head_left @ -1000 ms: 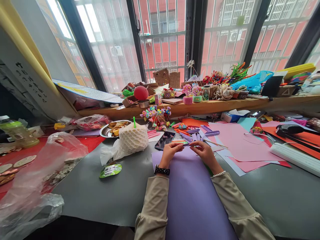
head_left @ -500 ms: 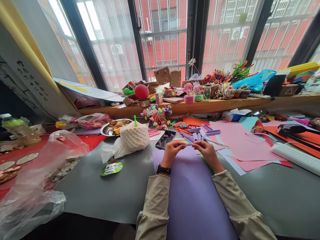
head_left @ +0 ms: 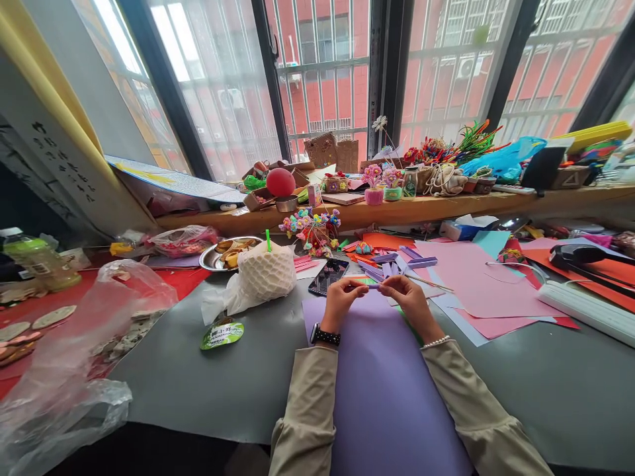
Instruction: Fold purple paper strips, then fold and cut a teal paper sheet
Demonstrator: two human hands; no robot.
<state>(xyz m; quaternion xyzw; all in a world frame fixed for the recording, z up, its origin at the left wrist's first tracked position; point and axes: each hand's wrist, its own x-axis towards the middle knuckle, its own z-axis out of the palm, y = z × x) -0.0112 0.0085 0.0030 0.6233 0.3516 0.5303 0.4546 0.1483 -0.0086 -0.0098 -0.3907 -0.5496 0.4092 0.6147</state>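
Between my two hands runs a thin purple paper strip [head_left: 373, 287], pinched at its ends. My left hand [head_left: 342, 299] grips the left end with thumb and fingers, a dark watch on its wrist. The other end is held by my right hand [head_left: 407, 299], which has a beaded bracelet below it. Under both forearms lies a large purple paper sheet [head_left: 381, 377]. Just beyond my fingers is a pile of folded purple paper strips [head_left: 391, 268]. A black phone [head_left: 329, 276] rests left of the pile.
Pink paper sheets [head_left: 476, 277] and a white power strip [head_left: 588, 312] lie to the right. Left of my hands stand a wrapped coconut [head_left: 266, 272] with a green straw and a metal plate [head_left: 211, 259]. A plastic bag [head_left: 64, 357] hangs over the left edge.
My hands stay nearly in place, both pinching the purple strip. My right fingers have shifted very slightly left along it.
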